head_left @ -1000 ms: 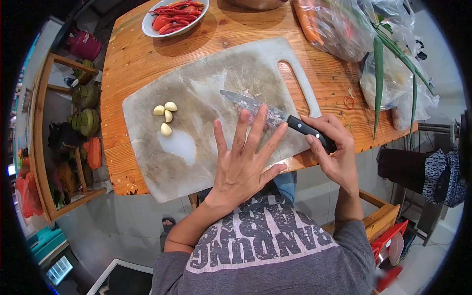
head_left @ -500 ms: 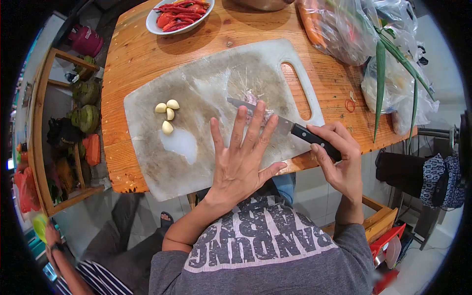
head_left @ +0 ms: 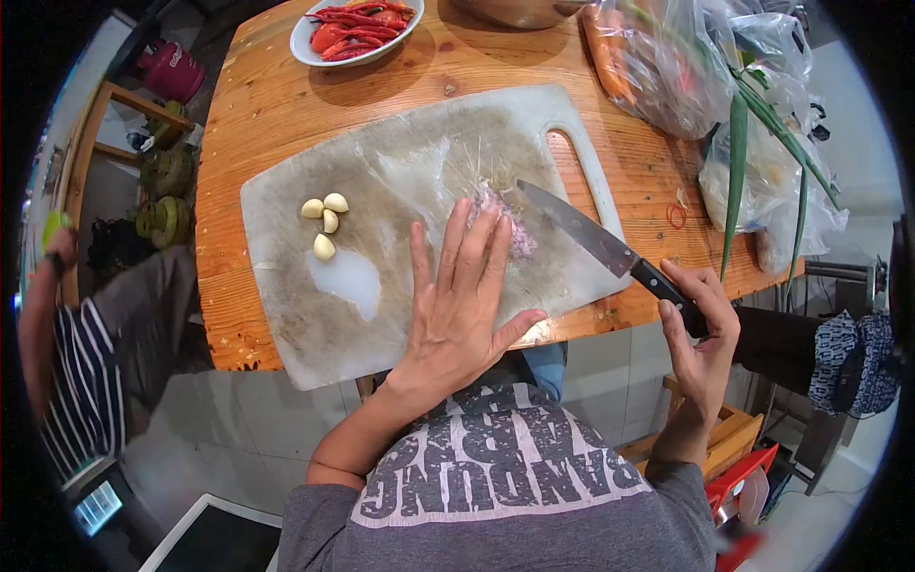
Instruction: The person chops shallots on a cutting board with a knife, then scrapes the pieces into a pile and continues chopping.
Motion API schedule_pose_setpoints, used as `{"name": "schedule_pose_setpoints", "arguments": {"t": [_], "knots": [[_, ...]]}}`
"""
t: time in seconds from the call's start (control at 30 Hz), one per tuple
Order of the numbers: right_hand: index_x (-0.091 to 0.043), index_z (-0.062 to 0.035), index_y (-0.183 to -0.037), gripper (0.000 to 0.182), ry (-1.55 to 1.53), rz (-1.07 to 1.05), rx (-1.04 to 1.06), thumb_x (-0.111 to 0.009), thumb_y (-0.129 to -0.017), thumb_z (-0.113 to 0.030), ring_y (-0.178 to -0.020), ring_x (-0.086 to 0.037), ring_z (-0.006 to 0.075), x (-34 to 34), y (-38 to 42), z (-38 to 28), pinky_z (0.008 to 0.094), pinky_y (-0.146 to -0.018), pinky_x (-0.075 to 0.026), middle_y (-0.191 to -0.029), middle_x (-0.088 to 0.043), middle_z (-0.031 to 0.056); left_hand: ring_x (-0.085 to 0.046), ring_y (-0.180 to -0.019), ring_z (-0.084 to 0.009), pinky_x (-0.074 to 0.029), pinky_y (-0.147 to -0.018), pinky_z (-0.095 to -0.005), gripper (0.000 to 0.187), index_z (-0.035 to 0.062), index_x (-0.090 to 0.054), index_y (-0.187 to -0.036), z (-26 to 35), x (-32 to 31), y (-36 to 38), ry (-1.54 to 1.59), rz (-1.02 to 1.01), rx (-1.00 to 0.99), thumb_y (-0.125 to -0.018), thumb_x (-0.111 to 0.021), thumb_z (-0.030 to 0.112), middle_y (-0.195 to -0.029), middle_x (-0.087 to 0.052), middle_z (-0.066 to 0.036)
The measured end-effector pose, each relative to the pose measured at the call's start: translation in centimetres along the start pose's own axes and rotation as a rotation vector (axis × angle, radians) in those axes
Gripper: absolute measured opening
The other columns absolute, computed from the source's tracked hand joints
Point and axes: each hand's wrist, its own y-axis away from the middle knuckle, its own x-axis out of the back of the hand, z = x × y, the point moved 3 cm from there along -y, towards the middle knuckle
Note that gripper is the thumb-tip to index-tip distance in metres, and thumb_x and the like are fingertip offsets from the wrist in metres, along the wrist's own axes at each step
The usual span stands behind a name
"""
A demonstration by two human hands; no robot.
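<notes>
My right hand (head_left: 701, 334) is closed round the black handle of a knife (head_left: 591, 235), whose blade points up and left over the right part of the cutting board (head_left: 315, 353). Fingers stretched out, my left hand (head_left: 459, 286) lies over the middle of the board, its fingertips beside a small heap of chopped purple-white pieces (head_left: 515, 234). The blade is apart from my left hand, to the right of the heap. Several peeled garlic cloves (head_left: 330, 221) sit on the board's left part.
A white bowl of red chillies and tomatoes (head_left: 355, 59) stands at the back. A metal bowl (head_left: 519, 11) is beside it. Plastic bags (head_left: 658, 67) with carrots and green leaves (head_left: 738, 172) lie at the right. Another person (head_left: 86, 372) is at the left.
The knife and my right hand have moved right, and the blade has left the fingers and the heap. My left hand has shifted slightly left. The other person has moved up and left.
</notes>
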Motion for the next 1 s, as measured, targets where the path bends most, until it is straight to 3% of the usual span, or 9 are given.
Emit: {"name": "schedule_pose_setpoints", "arguments": {"t": [0.07,0.17,0.27,0.37,0.57,0.7,0.9,1.0], "knots": [[-0.073,0.0018,-0.119,0.034,0.015,0.021,0.04,-0.071,-0.085,0.004,-0.081,-0.059,0.0148,-0.6,-0.1,0.4,0.0248,-0.07,-0.046,-0.096,-0.062,0.0079,-0.027,-0.15,-0.0382,-0.015,-0.122,-0.0673,0.08,0.0029,-0.04,-0.156,0.0,0.1,-0.1,0.021,0.032,-0.012,-0.094,-0.065,0.046,-0.151,-0.039,-0.017],[-0.073,0.0015,-0.117,0.033,-0.028,0.032,0.039,-0.071,-0.085,0.006,-0.082,-0.059,0.0127,-1.7,-0.5,0.4,0.023,-0.067,-0.047,-0.097,-0.061,0.0072,-0.045,-0.136,-0.0307,-0.022,-0.122,-0.0626,0.058,0.006,-0.059,-0.142,0.2,0.9,-0.9,-0.013,0.135,-0.01,-0.09,-0.073,0.025,-0.133,-0.052,-0.011],[-0.074,0.0011,-0.116,0.032,-0.071,0.037,0.042,-0.071,-0.085,0.008,-0.082,-0.06,0.0112,-2.4,-0.7,0.7,0.0219,-0.065,-0.048,-0.098,-0.06,0.0071,-0.058,-0.12,-0.0243,-0.025,-0.121,-0.0594,0.036,0.009,-0.075,-0.119,-0.3,1.4,-1.7,-0.038,0.253,0.003,-0.084,-0.077,0.011,-0.114,-0.065,-0.004],[-0.074,0.0008,-0.114,0.03,-0.06,0.059,0.086,-0.071,-0.085,0.008,-0.082,-0.06,0.0111,-3.0,-0.7,1.0,0.0219,-0.065,-0.048,-0.1,-0.06,0.0071,-0.064,-0.109,-0.0217,-0.028,-0.12,-0.0563,0.022,0.0102,-0.078,-0.1,-0.7,2.2,-2.3,-0.075,0.348,-0.013,-0.079,-0.081,0.006,-0.094,-0.07,0.002],[-0.073,-0.001,-0.113,0.029,-0.007,0.06,0.082,-0.071,-0.085,0.005,-0.095,-0.062,0.0216,-1.9,-1.1,3.3,0.0316,-0.081,-0.051,-0.102,-0.061,0.0104,-0.064,-0.106,-0.0205,-0.032,-0.117,-0.0525,0.017,0.0143,-0.077,-0.09,-1.2,2.7,-3.0,0.003,0.41,0.043,-0.076,-0.086,0.011,-0.089,-0.07,0.002],[-0.073,-0.0054,-0.113,0.027,0.064,0.082,0.054,-0.072,-0.086,-0.001,-0.109,-0.057,0.0295,-0.7,-2.2,4.6,0.0395,-0.097,-0.043,-0.11,-0.065,0.0119,-0.061,-0.107,-0.0214,-0.032,-0.117,-0.0546,0.02,0.0135,-0.076,-0.095,-1.5,3.2,-2.6,-0.031,0.378,0.059,-0.077,-0.085,0.014,-0.092,-0.067,0.001],[-0.074,-0.0084,-0.113,0.034,0.242,0.08,0.326,-0.074,-0.081,0.0,-0.102,-0.057,0.0277,-3.7,-5.5,3.5,0.0401,-0.096,-0.037,-0.105,-0.064,0.0094,-0.059,-0.108,-0.0246,-0.034,-0.115,-0.0545,0.022,0.0122,-0.076,-0.1,-1.3,3.5,-2.6,-0.001,0.35,0.081,-0.08,-0.082,0.01,-0.102,-0.066,-0.003],[-0.074,-0.0098,-0.113,0.036,0.256,0.064,0.321,-0.074,-0.079,0.0,-0.099,-0.057,0.0267,-4.7,-6.6,4.3,0.0402,-0.095,-0.035,-0.103,-0.064,0.0079,-0.06,-0.107,-0.0277,-0.036,-0.114,-0.0535,0.021,0.0112,-0.076,-0.103,-1.5,4.0,-2.2,0.047,0.331,0.115,-0.083,-0.079,0.009,-0.103,-0.065,-0.006]]}}
